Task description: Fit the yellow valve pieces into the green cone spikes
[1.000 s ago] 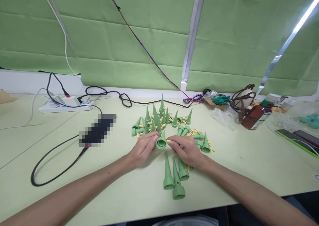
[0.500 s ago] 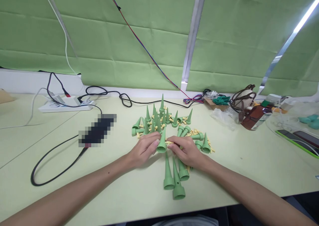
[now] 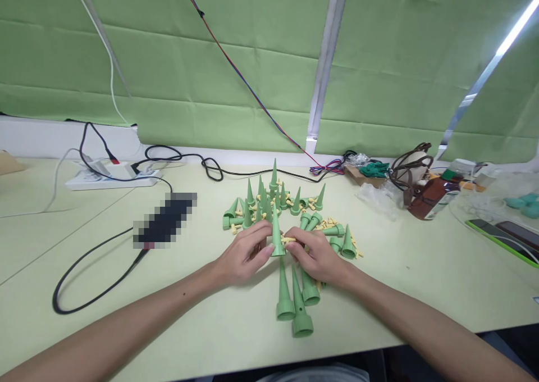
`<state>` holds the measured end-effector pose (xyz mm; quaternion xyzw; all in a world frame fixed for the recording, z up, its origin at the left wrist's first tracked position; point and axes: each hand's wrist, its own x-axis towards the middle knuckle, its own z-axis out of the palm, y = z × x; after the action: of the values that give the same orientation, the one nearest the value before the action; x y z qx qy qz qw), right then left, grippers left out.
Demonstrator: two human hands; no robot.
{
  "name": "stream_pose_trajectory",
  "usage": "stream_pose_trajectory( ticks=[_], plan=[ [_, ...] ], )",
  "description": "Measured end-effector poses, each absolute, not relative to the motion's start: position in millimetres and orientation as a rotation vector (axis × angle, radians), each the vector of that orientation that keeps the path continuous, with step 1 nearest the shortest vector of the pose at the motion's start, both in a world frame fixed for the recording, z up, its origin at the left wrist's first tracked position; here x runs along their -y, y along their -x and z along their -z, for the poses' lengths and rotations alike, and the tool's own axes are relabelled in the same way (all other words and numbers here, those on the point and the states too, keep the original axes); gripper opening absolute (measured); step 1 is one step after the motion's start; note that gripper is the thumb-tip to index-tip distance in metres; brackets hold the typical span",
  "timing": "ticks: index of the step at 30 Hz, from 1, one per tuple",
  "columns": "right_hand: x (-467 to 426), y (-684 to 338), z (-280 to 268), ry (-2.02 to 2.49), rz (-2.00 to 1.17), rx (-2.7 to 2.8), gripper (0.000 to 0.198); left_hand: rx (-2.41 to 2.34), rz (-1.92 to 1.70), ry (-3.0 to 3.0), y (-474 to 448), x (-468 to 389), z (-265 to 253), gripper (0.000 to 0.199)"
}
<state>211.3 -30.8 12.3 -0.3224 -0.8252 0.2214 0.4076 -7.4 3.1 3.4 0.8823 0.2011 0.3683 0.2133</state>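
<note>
A green plastic cone-shaped spike, which I judge light, stiff and best held by its wide base, is pinched upright by the left hand above the pale worktop, the right hand pinching a yellow plastic peg beside it.

The green cones look like smooth, matt plastic, as do the small yellow pegs. The tabletop is smooth with a faint sheen. The brown bottle looks glossy, the clear bag crinkled plastic, the green wall covering matt, creased cloth.
</note>
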Motion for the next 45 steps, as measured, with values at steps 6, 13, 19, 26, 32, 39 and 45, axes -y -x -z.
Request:
stream_pose_trajectory(
  ticks=[6, 13, 19, 26, 32, 39, 45],
  plan=[
    [30.2, -211.6, -10.7, 0.818, -0.55, 2.081, 0.024, -0.55, -1.032, -2.457, 7.2, -1.1, -2.8, 0.024],
    [30.3, -211.5, -10.9, 0.839, -0.544, 2.09, 0.025, -0.551, -1.057, -2.474, 6.6, 0.0, -2.5, 0.021],
    [30.3, -211.8, -10.5, 0.853, -0.535, 2.072, 0.03, -0.556, -1.06, -2.5, 6.5, 0.2, -1.7, 0.028],
    [29.8, -211.2, -8.5, 0.848, -0.504, 2.072, 0.033, -0.577, -1.163, -2.558, 6.5, 0.1, 3.0, 0.033],
    [29.7, -211.1, -10.1, 0.889, -0.481, 2.063, 0.035, -0.555, -1.279, -2.639, 4.5, 0.3, 5.6, 0.028],
    [29.7, -208.9, -9.6, 0.921, -0.473, 2.061, 0.038, -0.537, -1.324, -2.69, 1.9, 1.4, 1.6, 0.033],
    [30.3, -208.0, -9.0, 0.911, -0.454, 2.066, 0.039, -0.443, -1.424, -2.786, 0.4, -0.6, -1.2, 0.038]
  ],
)
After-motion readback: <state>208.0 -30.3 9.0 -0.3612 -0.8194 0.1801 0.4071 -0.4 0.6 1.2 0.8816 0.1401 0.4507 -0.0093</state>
